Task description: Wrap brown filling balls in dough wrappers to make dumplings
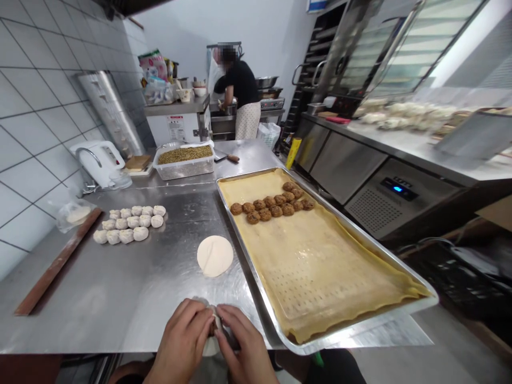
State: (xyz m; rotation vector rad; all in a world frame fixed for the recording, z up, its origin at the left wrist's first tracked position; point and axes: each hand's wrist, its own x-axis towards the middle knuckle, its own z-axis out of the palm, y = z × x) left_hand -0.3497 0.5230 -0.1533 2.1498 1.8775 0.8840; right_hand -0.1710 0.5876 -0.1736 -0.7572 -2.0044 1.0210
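Observation:
At the near edge of the steel table, my left hand (183, 332) and my right hand (245, 340) are closed on a filled dough wrapper (212, 348). Between my fingers a bit of dark brown filling shows, and the pale dough is partly hidden by them. Just beyond, a flat round dough wrapper (215, 256) with a crease lies on the steel. To its right, brown filling balls (276, 211) sit in rows on a large lined metal tray (261, 290). Shaped dough buns (130, 222) stand in rows to the left.
A wooden stick (60, 261) lies along the left. Behind are a plastic tub (186, 169) of greenish-brown crumbly food, a wooden-handled scraper (232, 158) and a white kettle (100, 162). A person (242, 80) works at the far counter. A steel counter (344, 170) stands at right.

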